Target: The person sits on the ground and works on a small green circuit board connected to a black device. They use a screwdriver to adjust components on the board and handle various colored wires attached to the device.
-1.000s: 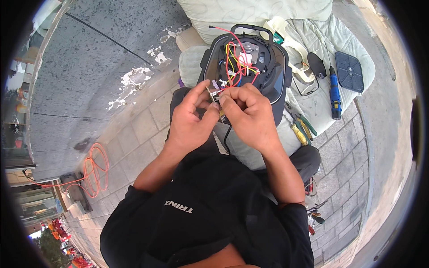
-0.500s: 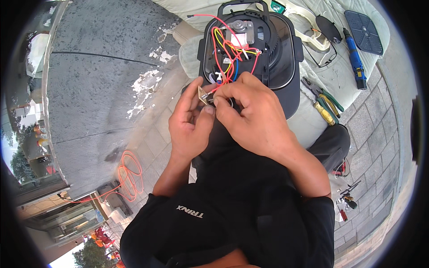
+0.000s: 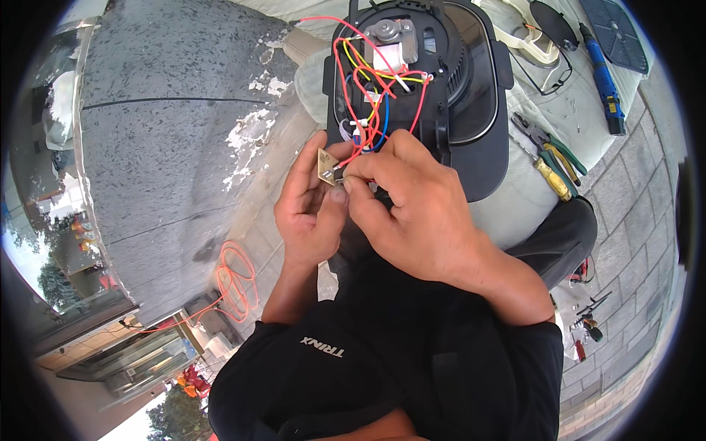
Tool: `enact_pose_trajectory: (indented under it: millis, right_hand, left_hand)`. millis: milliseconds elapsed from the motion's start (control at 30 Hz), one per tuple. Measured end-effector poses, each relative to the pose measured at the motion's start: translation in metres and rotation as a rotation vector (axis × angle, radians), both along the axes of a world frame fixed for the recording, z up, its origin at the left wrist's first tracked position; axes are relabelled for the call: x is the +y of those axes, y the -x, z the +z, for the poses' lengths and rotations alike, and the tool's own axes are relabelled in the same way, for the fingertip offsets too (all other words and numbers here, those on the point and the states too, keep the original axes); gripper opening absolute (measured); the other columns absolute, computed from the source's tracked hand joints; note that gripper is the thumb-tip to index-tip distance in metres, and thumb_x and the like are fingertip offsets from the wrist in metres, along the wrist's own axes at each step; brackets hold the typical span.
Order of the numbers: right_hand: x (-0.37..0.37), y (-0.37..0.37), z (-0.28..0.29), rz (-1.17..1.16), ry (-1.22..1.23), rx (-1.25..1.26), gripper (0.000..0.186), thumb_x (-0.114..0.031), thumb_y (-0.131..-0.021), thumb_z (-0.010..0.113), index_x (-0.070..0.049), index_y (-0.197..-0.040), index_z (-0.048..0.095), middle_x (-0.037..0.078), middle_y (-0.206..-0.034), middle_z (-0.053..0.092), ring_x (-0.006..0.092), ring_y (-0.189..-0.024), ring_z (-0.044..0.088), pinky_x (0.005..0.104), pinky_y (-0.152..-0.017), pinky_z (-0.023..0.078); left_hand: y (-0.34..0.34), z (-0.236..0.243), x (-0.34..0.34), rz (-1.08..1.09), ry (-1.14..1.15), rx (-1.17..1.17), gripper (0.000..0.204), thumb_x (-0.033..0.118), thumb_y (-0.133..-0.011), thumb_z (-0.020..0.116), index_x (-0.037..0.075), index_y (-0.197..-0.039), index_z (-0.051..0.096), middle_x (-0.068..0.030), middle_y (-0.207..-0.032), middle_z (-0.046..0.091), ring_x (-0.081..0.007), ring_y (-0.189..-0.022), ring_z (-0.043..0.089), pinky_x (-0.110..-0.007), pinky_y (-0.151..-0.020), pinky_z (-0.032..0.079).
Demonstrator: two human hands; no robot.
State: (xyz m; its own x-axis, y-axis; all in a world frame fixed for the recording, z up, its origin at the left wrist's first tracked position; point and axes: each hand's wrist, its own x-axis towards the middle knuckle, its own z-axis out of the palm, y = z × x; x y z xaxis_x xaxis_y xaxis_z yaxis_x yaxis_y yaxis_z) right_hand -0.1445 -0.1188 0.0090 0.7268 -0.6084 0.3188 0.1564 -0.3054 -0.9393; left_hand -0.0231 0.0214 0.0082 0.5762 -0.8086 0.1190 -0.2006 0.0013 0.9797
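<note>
Viewed from my remote station: the left hand (image 3: 307, 220) is clamped on a small tan circuit board (image 3: 326, 165), just beside the opened black appliance (image 3: 438, 103); the right thumb and forefinger of the right hand (image 3: 415, 209) meet at its face, on what I cannot tell. I judge it light, stiff and brittle, best gripped by its edges.

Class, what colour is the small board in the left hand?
Tan; the head view shows the board best.
</note>
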Motion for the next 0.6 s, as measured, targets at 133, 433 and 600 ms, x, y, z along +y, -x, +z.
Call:
enact_pose_trajectory:
  millis: [133, 433, 600]
  right_hand:
    - [0.0007, 0.0007, -0.0027, -0.012, 0.017, 0.002, 0.011, -0.003, -0.087, 0.074, -0.003, -0.098, 0.07, 0.01, -0.084, 0.056, 0.0253, -0.065, 0.061, 0.0367, -0.056, 0.049]
    - [0.0002, 0.0012, -0.0036, 0.006, 0.03, -0.023, 0.01, -0.004, -0.088, 0.072, -0.002, -0.097, 0.068, 0.011, -0.086, 0.056, 0.0277, -0.063, 0.061, 0.0385, -0.054, 0.05]
    - [-0.0002, 0.0014, -0.003, 0.023, 0.052, -0.023, 0.007, -0.008, -0.089, 0.069, -0.003, -0.091, 0.065, 0.011, -0.089, 0.056, 0.0314, -0.062, 0.063, 0.0424, -0.052, 0.053]
  left_hand:
    - [-0.0008, -0.003, -0.0003, 0.006, 0.001, 0.0, 0.062, -0.007, -0.098, 0.047, -0.01, -0.157, 0.029, -0.0257, -0.144, 0.057, -0.0253, -0.127, 0.061, -0.036, -0.107, 0.049]
    - [-0.0007, -0.0027, 0.0015, 0.004, -0.001, -0.016, 0.063, -0.005, -0.098, 0.05, -0.011, -0.157, 0.028, -0.0261, -0.144, 0.057, -0.0257, -0.128, 0.06, -0.037, -0.108, 0.048]
    - [-0.0005, -0.0033, 0.0024, 0.004, 0.008, -0.008, 0.064, -0.006, -0.098, 0.05, -0.011, -0.157, 0.028, -0.0265, -0.145, 0.056, -0.0261, -0.129, 0.06, -0.037, -0.109, 0.047]
